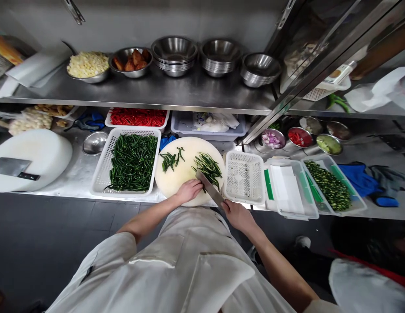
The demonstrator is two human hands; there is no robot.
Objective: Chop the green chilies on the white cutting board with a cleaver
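Note:
My right hand (239, 214) grips the handle of a kitchen knife (210, 188). Its blade slants over the right part of a round white cutting board (171, 182). Against the blade's left side, near its tip, my left hand (189, 191) rests on the board with fingers curled together; what lies under them is hidden. A pile of long green chilies (207, 167) lies just beyond the blade. A smaller bunch of green chili pieces (169, 161) sits at the board's left. Left of the board stands a white basket (98, 177) full of whole green chilies (133, 161).
To the board's right are a white perforated basket (244, 176), a lidded plastic box (292, 187) and a tub of chopped green pieces (329, 184). A cleaver (13, 167) lies on another board far left. Overhead, a steel shelf (176, 93) carries bowls. A person's white sleeve (362, 282) shows lower right.

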